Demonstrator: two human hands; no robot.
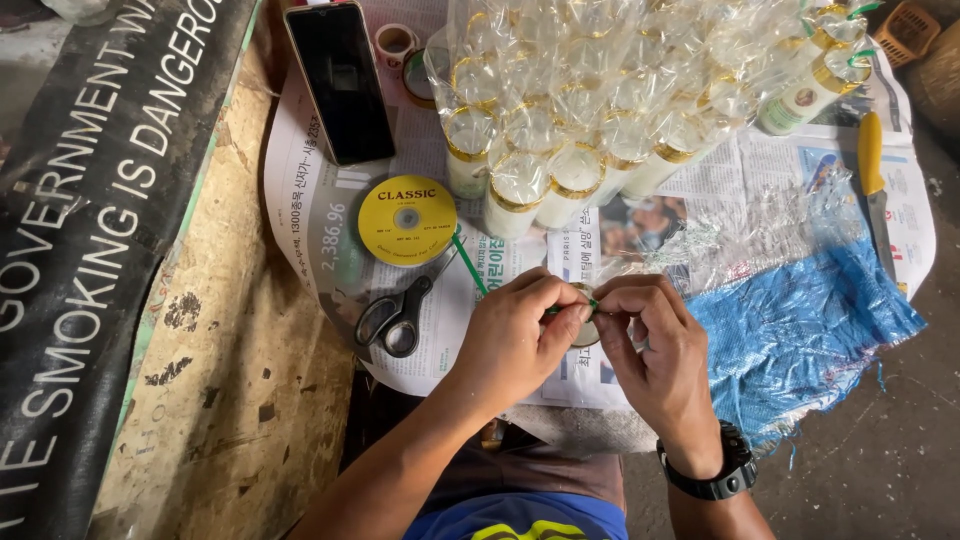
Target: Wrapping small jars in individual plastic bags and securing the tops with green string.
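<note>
Landmark: yellow tape roll (407,220), lying flat on the newspaper sheet (310,200) that covers the work surface. Left hand (515,335), below and to the right of the roll: fingers pinched on a green tape strip (468,262) that runs taut from the fingertips up toward the roll's lower right edge. Right hand (655,345), further right of the roll, touching the left hand: thumb and fingers closed on a small round bottle (586,330) wrapped in clear film, mostly hidden between both hands; black wristwatch (712,475) on that wrist. Black-handled scissors (395,318), just below the roll, closed. Dark phone (340,80), above and left of the roll, face up. Cluster of wrapped bottles (560,130), white with gold bands, in clear plastic, above and right of the roll. Yellow-handled knife (874,190), far right of the roll, beside a blue woven sheet (800,330). Black printed banner (90,230), well left of the roll.
</note>
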